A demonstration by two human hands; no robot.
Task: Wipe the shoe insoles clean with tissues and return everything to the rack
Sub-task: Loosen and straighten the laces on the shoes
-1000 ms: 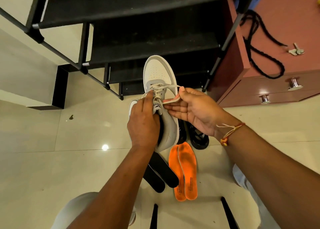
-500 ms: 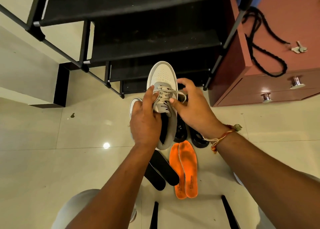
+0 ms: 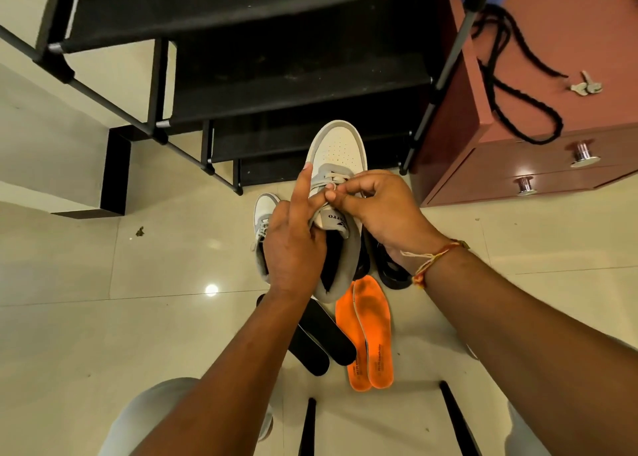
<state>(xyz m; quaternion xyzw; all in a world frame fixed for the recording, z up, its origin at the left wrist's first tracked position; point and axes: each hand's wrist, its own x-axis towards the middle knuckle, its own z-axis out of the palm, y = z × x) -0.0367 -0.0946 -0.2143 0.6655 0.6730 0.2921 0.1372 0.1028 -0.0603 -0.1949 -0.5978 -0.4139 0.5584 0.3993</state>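
Observation:
I hold a white and grey sneaker (image 3: 340, 148) up over the floor, toe pointing at the black shoe rack (image 3: 276, 86). My left hand (image 3: 293, 245) grips the shoe at its tongue and collar, index finger sticking up. My right hand (image 3: 376, 210) pinches the laces near the tongue. The matching sneaker (image 3: 264, 214) stands on the floor, partly hidden behind my left hand. Two orange insoles (image 3: 371, 335) and two black insoles (image 3: 324, 338) lie on the tiles below. No tissue is in view.
A pair of black shoes (image 3: 390, 272) sits under my right wrist. A maroon drawer cabinet (image 3: 518, 165) stands at the right with a black cord (image 3: 511, 86) and keys (image 3: 587, 86) on top. Black chair legs (image 3: 307, 428) show at the bottom edge. A crumb (image 3: 139, 231) lies on the floor.
My right hand let go of the pulled-out lace loop and moved in over the tongue, now pinching the laces. My left index finger has lifted. The shoe sits a little lower.

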